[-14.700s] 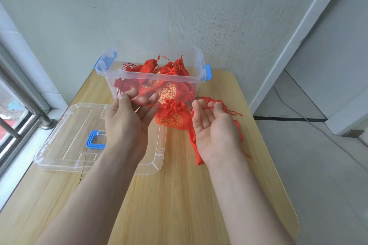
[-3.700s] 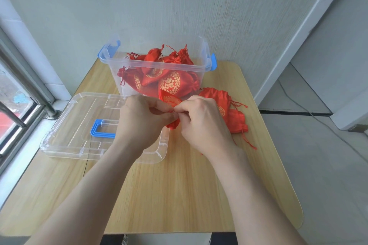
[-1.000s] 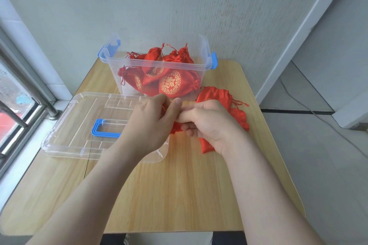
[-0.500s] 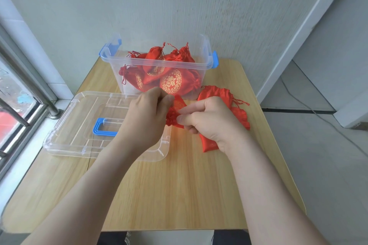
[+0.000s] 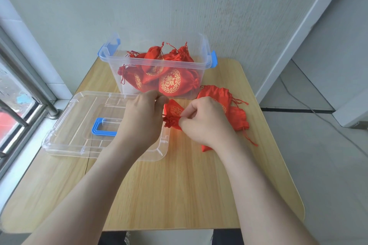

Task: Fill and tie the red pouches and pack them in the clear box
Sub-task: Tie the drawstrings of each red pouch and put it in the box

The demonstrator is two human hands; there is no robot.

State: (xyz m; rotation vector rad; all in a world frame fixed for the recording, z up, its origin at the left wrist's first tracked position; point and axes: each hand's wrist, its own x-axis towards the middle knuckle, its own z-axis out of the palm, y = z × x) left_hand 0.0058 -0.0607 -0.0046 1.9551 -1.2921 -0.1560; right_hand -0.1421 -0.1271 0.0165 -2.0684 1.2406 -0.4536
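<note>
The table (image 5: 179,185) carries everything. The clear box (image 5: 206,53) stands at its far edge against the wall, already holding several tied pouches (image 5: 171,83). Its lid (image 5: 79,117) lies upside down on the left, and the left forearm passes just above it. I think a careless pull of that arm could push the lid toward the window side.

To the right of the hands lie some flat pouches (image 5: 238,118), with their cords spread loose on the wood. The right wrist is very near them, so it could catch a cord and drag one along.

Between lid and flat pouches, both hands hold one red pouch (image 5: 173,110) just above the table. The left hand (image 5: 141,123) and the right hand (image 5: 205,125) are both curled, each pinching at the gathered neck (image 5: 170,122). The fingers hide the cord ends.

The main risk is probably a weak knot: if the pull is uneven, the neck may reopen later in the box. I cannot tell what is inside.
</note>
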